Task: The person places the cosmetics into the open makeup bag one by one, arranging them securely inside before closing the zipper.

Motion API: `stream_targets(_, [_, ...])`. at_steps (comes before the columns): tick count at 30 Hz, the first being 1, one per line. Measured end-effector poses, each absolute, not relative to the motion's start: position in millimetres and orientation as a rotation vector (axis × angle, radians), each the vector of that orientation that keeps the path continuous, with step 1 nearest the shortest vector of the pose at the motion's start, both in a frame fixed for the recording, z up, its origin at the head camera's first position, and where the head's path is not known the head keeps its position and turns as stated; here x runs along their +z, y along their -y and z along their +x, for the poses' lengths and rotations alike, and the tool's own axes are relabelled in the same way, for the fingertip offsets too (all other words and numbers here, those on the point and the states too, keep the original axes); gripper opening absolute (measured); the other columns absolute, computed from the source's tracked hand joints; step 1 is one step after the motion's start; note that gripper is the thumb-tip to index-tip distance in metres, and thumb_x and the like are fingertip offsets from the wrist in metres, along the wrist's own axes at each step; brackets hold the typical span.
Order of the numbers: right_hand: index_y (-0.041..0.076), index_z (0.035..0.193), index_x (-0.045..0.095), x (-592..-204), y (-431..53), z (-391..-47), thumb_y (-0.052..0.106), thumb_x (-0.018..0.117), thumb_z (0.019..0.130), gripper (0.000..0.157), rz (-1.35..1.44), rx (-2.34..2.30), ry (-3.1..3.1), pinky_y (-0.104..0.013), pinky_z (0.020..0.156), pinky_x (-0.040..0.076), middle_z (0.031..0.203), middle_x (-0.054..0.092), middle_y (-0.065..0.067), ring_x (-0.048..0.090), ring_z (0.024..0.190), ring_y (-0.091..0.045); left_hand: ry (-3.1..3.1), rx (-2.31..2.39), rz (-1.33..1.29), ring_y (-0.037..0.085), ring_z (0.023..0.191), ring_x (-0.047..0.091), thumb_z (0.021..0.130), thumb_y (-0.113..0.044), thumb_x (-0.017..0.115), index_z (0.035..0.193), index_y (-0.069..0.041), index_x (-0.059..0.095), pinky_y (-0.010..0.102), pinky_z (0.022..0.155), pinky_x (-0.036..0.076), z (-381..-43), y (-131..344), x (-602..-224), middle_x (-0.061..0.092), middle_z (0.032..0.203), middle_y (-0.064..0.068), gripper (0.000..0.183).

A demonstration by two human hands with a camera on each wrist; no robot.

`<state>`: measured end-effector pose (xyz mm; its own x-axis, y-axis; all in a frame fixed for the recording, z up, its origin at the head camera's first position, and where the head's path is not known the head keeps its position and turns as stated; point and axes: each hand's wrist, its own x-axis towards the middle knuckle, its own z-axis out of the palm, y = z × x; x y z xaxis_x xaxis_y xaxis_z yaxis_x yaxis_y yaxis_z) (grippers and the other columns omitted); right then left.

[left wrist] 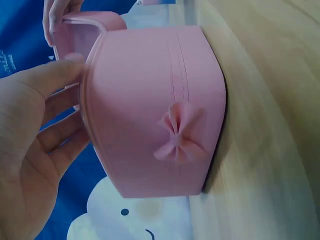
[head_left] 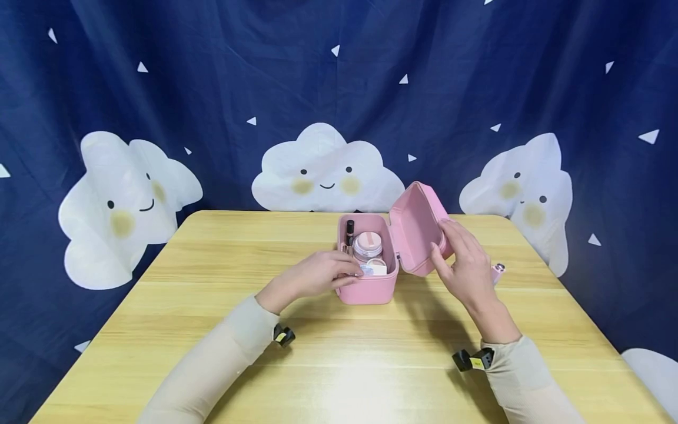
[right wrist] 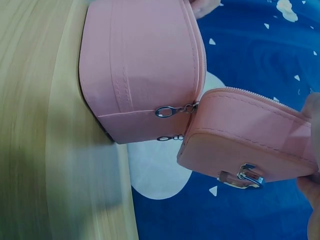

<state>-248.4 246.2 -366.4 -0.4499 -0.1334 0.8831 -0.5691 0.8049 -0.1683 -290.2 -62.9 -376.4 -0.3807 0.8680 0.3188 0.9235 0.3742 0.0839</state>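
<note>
Right hand [head_left: 467,265] grips raised lid [head_left: 415,235], just left of it. Left hand [head_left: 319,274] over near side of pink case [head_left: 369,292]; cannot tell if gripping. Case just right of left hand; round jar [head_left: 368,247] inside, beyond fingers.

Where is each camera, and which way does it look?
Head: worn on the head, facing forward and down at the case, table and curtain; left hand, right hand and sleeves show.
Left wrist: worn there, facing the case's bow; both hands show, the left larger.
Right wrist: worn there, facing the zip pulls and lid; parts of both hands show.
Both wrist views share the case and lid.
</note>
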Motion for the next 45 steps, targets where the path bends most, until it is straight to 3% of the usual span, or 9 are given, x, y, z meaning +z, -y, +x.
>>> stream_targets(16, [0.001, 0.125, 0.064, -364.9, -249.3, -245.2, 0.017, 0.066, 0.084, 0.043, 0.466, 0.586, 2.045, -0.053, 0.099, 0.045, 0.126, 0.063, -0.017, 0.058, 0.116, -0.037, 2.327, -0.498, -1.629, 0.014, 0.098, 0.066, 0.090, -0.006, 0.069, 0.104, -0.007, 0.075, 0.020, 0.089, 0.051, -293.0, 77.6, -380.1, 0.071, 0.104, 0.003, 0.015])
stream_targets(23, [0.000, 0.128, 0.060, -367.6, -253.8, -244.1, 0.014, 0.070, 0.083, 0.048, 0.466, 0.562, 2.118, -0.059, 0.092, 0.047, 0.127, 0.061, -0.019, 0.058, 0.114, -0.039, 2.305, -0.417, -1.571, 0.013, 0.095, 0.067, 0.090, -0.010, 0.070, 0.102, -0.011, 0.076, 0.022, 0.086, 0.052, -281.7, 76.6, -383.6, 0.071, 0.100, -0.001, 0.013])
stream_targets(36, [0.001, 0.135, 0.055, -367.7, -253.0, -246.2, 0.016, 0.069, 0.085, 0.054, 0.430, 0.544, 2.230, -0.061, 0.093, 0.045, 0.133, 0.056, -0.020, 0.053, 0.119, -0.042, 2.316, -0.290, -1.361, 0.012, 0.089, 0.065, 0.090, -0.018, 0.071, 0.098, -0.016, 0.076, 0.027, 0.079, 0.055, -250.4, 62.3, -384.2, 0.070, 0.095, -0.004, 0.010])
stream_targets(45, [-0.003, 0.127, 0.061, -374.1, -239.1, -244.5, 0.021, 0.060, 0.087, 0.046, 0.570, 0.541, 2.060, -0.050, 0.101, 0.042, 0.129, 0.058, -0.020, 0.055, 0.118, -0.040, 2.303, -0.305, -1.245, 0.013, 0.085, 0.065, 0.085, -0.011, 0.074, 0.099, -0.015, 0.076, 0.027, 0.078, 0.056, -233.1, 51.1, -389.9, 0.069, 0.094, -0.003, 0.014])
